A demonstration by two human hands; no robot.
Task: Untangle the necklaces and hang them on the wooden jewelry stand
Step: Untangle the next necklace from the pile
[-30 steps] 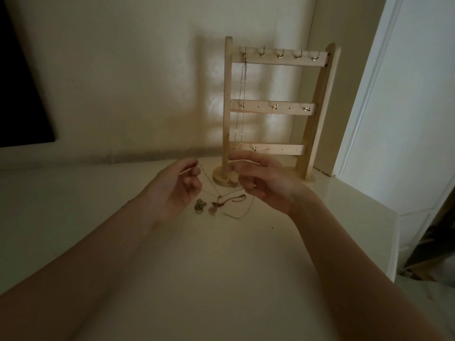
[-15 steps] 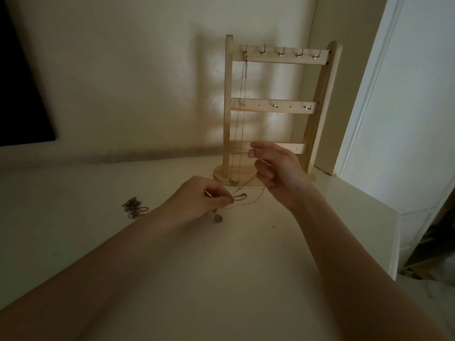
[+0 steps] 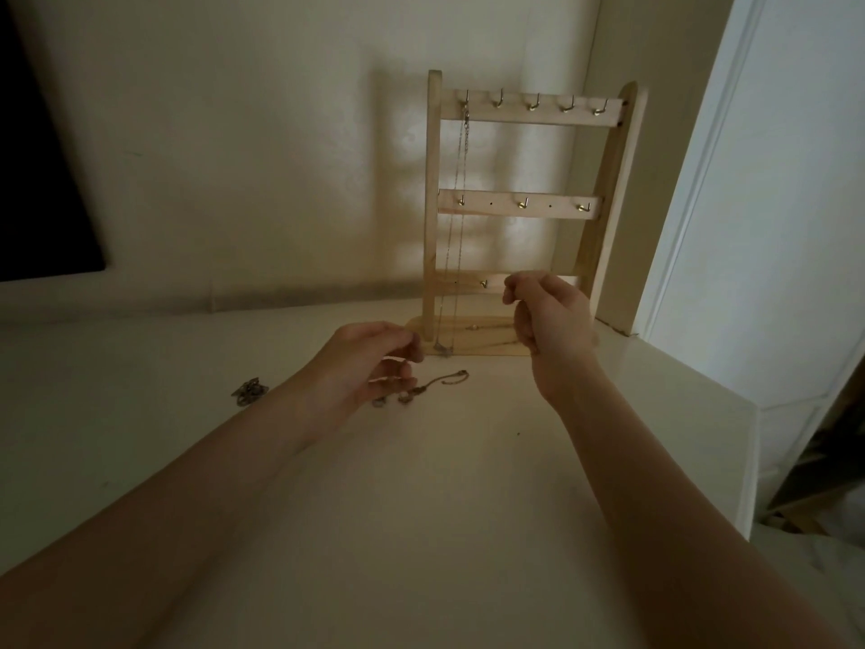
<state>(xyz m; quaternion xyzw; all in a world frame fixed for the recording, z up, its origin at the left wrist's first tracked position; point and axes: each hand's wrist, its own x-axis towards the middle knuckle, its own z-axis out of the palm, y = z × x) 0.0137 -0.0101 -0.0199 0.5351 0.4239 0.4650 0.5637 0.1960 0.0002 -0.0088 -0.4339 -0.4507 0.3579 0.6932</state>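
Observation:
The wooden jewelry stand (image 3: 529,206) stands at the back of the table against the wall. One thin necklace (image 3: 458,217) hangs from its top-left hook down to the base. My left hand (image 3: 370,367) hovers just left of the base, thumb and forefinger pinched together on a fine chain that is barely visible. Under it, a tangled necklace (image 3: 437,382) with small pendants lies on the table. My right hand (image 3: 547,316) is raised in front of the stand's lowest bar, fingertips pinched on the same fine chain.
A small clump of chain (image 3: 250,392) lies on the pale table (image 3: 421,508) to the left of my left forearm. The table's right edge (image 3: 749,461) drops off beside a white door frame. A dark panel is at the far left.
The small clump, first under my left hand, now lies off to the left. My right hand has risen slightly toward the lowest bar, and my left hand has stayed low by the base.

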